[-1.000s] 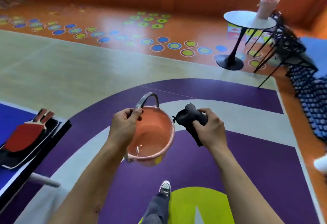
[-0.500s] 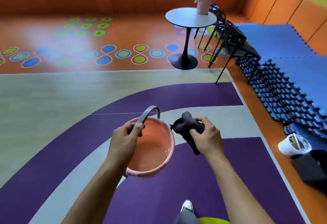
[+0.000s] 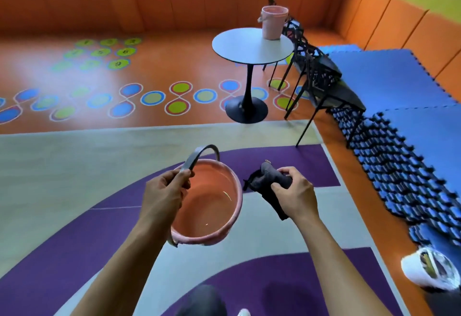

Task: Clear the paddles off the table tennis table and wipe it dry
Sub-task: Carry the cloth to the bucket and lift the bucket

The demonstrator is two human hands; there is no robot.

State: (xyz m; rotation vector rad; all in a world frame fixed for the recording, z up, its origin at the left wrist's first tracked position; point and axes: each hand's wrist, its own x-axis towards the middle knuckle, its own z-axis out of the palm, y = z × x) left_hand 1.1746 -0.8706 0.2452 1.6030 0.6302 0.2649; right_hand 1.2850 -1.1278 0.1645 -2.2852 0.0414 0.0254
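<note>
Head swung right and moved forward. Ping-pong counter with paddles, in view 1 s ago, now out of frame. Round counter (image 3: 252, 46) much larger and closer, straight beyond held bucket (image 3: 234, 191). Pink pail (image 3: 273, 24) on round counter and chairs (image 3: 321, 71) right of it also nearer. Blue foam mats (image 3: 399, 83) right of round counter take up far more of view. White cup (image 3: 424, 272), first seen 0.5 s ago, now well to near-right of round counter. Knee (image 3: 202, 300) raised, only shoe tip showing.

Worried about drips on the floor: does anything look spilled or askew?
No spill shows. The pink plastic bucket, held by its grey handle in the left hand, hangs tilted, with what looks like shallow water inside.
</note>
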